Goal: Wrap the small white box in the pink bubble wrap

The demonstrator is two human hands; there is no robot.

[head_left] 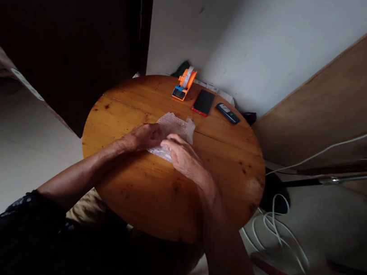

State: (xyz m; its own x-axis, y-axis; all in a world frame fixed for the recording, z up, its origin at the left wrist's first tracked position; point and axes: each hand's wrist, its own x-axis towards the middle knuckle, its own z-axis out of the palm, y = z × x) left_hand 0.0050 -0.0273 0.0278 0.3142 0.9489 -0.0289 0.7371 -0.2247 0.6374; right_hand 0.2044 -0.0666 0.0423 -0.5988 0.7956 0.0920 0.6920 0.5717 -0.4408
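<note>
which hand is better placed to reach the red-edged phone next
Probably the right hand: it looks nearer the red-edged phone. The left hand is farther left and would likely reach across more of the bubble wrap.

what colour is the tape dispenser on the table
The tape dispenser is orange and blue, in the head view.

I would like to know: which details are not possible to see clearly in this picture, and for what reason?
All in the head view:
- Whether the left hand pinches anything: its own curled fingers hide this.
- Part of the bubble wrap: covered by the left hand and the right hand.
- Markings on the dark blue handset: too small.
- The metal pole's far end: cut off by the right edge.
</note>
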